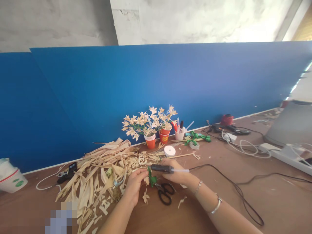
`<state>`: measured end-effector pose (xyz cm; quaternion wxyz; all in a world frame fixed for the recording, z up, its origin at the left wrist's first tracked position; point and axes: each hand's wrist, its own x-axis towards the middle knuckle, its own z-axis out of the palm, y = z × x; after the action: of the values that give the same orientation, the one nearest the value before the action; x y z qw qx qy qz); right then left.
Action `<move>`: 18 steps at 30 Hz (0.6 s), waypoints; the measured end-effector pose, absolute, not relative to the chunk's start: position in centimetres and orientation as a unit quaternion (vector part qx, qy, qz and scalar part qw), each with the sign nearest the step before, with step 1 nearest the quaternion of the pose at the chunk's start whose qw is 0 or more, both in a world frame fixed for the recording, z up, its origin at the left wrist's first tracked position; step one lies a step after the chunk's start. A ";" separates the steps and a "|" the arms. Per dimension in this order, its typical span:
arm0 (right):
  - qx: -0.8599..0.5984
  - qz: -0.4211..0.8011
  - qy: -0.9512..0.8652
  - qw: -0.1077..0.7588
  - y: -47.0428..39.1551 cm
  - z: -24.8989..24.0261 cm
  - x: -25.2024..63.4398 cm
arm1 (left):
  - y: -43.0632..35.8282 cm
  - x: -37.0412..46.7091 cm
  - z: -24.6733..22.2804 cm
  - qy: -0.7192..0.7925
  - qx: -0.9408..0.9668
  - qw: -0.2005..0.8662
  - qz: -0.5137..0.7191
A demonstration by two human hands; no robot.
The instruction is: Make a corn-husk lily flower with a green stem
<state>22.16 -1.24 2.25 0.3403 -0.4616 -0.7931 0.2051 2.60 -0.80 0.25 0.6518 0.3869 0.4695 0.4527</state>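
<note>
My left hand [133, 188] pinches a small green leafy piece [152, 180], with pale petals near the fingertips. My right hand [179, 177] is wrapped round a black hot glue gun [161, 168], its clear glue stick poking out toward the wrist. The gun's front end is close to the green piece; I cannot tell whether they touch. Black-handled scissors [164, 198] lie on the table just below the gun. A loose pale husk flower [145, 196] rests beside my left hand.
Dried corn husks [90, 182] are heaped at the left. Behind stand husk flowers [138, 123] in red cups [150, 143], a white pen cup [179, 134] and a white tape roll [169, 150]. Green strips [195, 138] lie rightward. A black cord [240, 190] and power strip [290, 157] occupy the right.
</note>
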 end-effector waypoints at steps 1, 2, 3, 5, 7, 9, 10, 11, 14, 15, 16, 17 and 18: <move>-0.464 0.209 -0.790 0.343 -1.2 2.2 22.2 | -0.8 2.6 0.2 0.471 0.389 0.650 0.453; -0.467 0.211 -0.786 0.346 -1.2 2.1 22.3 | -0.7 2.5 0.1 0.473 0.391 0.647 0.453; -0.469 0.214 -0.781 0.352 -1.3 2.0 22.4 | -0.6 2.5 0.0 0.474 0.392 0.645 0.453; -0.475 0.226 -0.767 0.368 -1.3 1.9 22.6 | -0.5 2.4 -0.2 0.474 0.395 0.645 0.452; -0.483 0.249 -0.744 0.390 -1.3 2.1 23.0 | -0.4 2.4 -0.3 0.473 0.393 0.646 0.452; -0.509 0.253 -0.707 0.420 -1.1 2.5 23.8 | -0.4 2.4 -0.3 0.474 0.389 0.647 0.452; -0.536 0.237 -0.684 0.434 -1.0 2.8 24.5 | -0.4 2.4 -0.3 0.475 0.386 0.647 0.454; -0.574 0.209 -0.658 0.440 -0.9 3.0 25.2 | -0.4 2.4 -0.3 0.477 0.384 0.647 0.455; -0.725 0.111 -0.593 0.333 -0.5 3.4 28.0 | -0.7 2.5 0.1 0.481 0.382 0.645 0.455; -0.760 0.101 -0.582 0.271 -0.4 3.3 28.9 | -0.8 2.5 0.2 0.482 0.381 0.645 0.454; -0.780 0.101 -0.582 0.207 -0.3 3.1 29.8 | -0.9 2.6 0.4 0.483 0.381 0.645 0.454; -0.796 0.105 -0.578 0.150 -0.2 2.9 30.5 | -0.9 2.6 0.5 0.482 0.381 0.645 0.454; -0.804 0.112 -0.574 0.110 -0.2 2.6 31.1 | -1.0 2.6 0.6 0.481 0.381 0.646 0.454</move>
<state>31.11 -0.24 2.62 0.1097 -0.8037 -0.5740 0.1118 2.60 -1.01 0.64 0.6455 0.3813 0.4815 0.4540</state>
